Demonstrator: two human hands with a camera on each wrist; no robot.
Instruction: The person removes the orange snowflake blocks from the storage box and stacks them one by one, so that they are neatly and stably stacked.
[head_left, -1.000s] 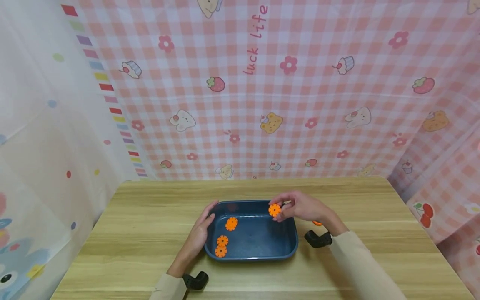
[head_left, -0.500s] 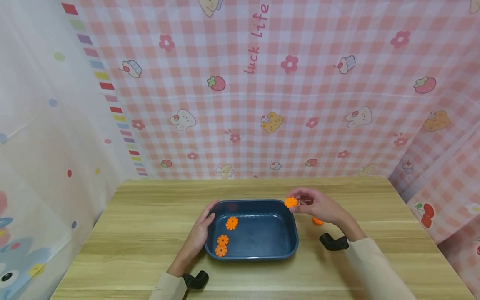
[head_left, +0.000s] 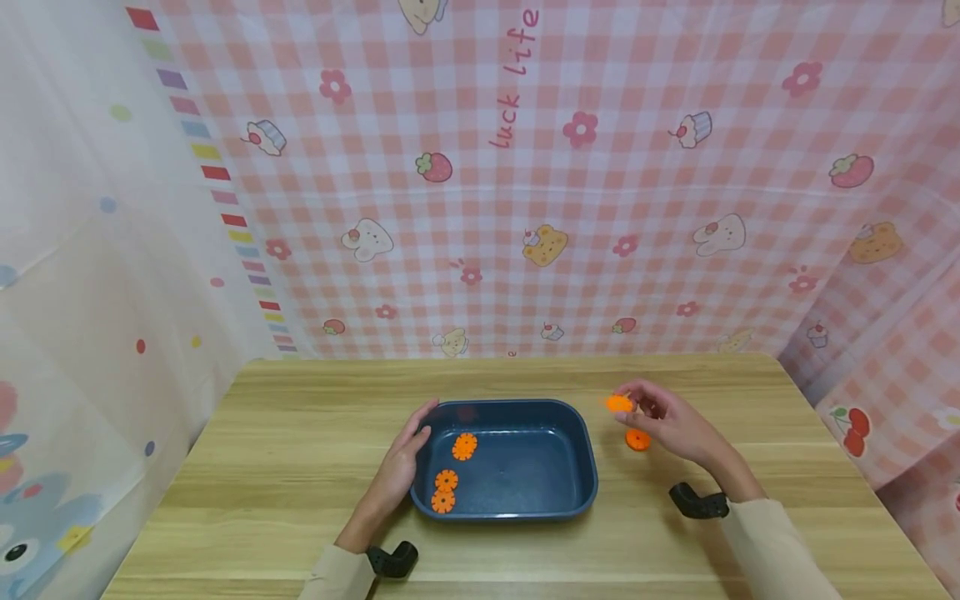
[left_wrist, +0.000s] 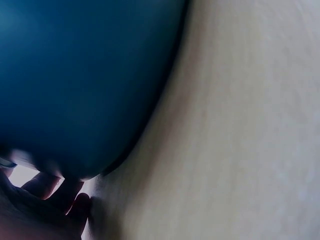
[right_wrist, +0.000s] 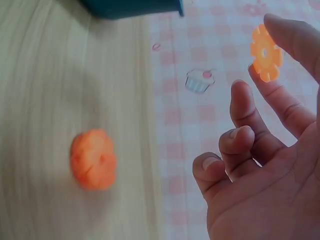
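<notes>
The right hand [head_left: 675,427] pinches a notched orange disc [head_left: 618,403]; only right-wrist view, upper right, shows its hole [right_wrist: 265,52]; left hand [head_left: 394,468] holds the tray [head_left: 517,479].

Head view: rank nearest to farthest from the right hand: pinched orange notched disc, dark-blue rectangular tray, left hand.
1. Orange notched disc, pinched by the right hand.
2. Dark-blue rectangular tray, to its left.
3. Left hand, at the tray's left end.
</notes>
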